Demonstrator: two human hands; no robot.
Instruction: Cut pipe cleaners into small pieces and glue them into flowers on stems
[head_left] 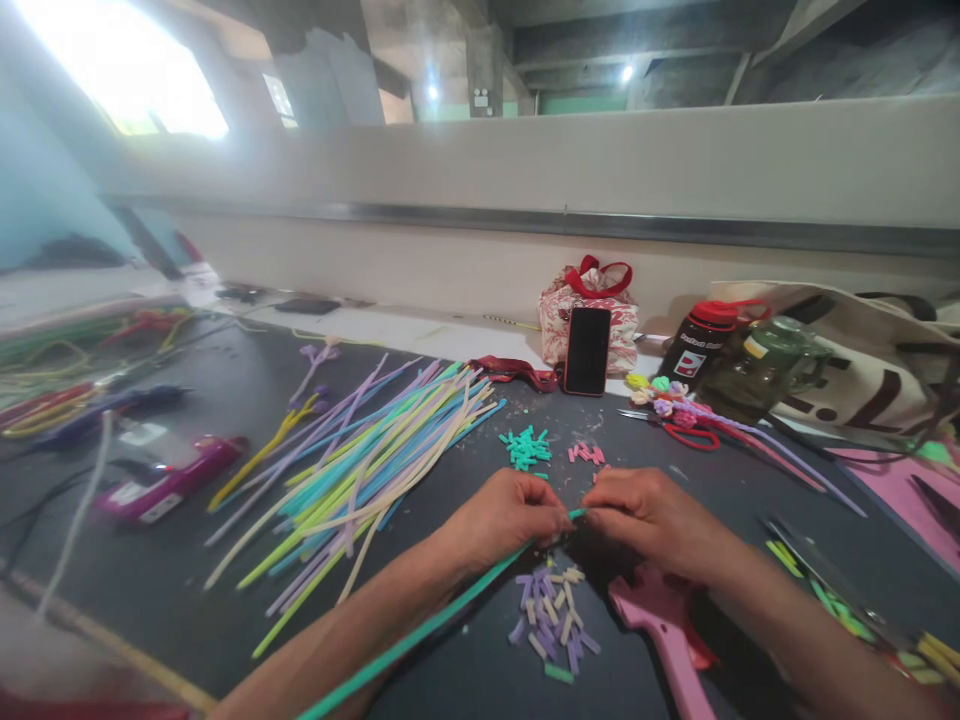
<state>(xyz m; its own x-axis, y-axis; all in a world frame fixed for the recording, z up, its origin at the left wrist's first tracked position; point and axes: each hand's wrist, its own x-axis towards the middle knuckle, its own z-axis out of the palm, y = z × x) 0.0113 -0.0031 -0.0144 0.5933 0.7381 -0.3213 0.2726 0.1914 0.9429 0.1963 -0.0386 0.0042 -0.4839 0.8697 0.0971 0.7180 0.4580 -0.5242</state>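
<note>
On a matt dark tabletop point(465, 690): one long green strip point(420, 632), slim and soft-looking, running from the near edge of view up into the hands. Left hand point(521, 508), thumb and fingers pinched on the strip; right hand point(645, 515), just beside it, fingertips closed at the strip's end. Beyond them, one loose heap of stubby green pieces point(529, 447) and a smaller scatter of pink pieces point(586, 454). Nearer, one pile of short lilac and cream pieces point(555, 612) (a pale green piece point(559, 673) lies at its lower edge). Beside the pile, one smooth pink tool point(667, 640), partly hidden. Leftward, one fanned bundle of long pastel strips point(390, 460). Behind, one flat phone point(587, 350), upright against a patterned cloth bag point(551, 310).
</note>
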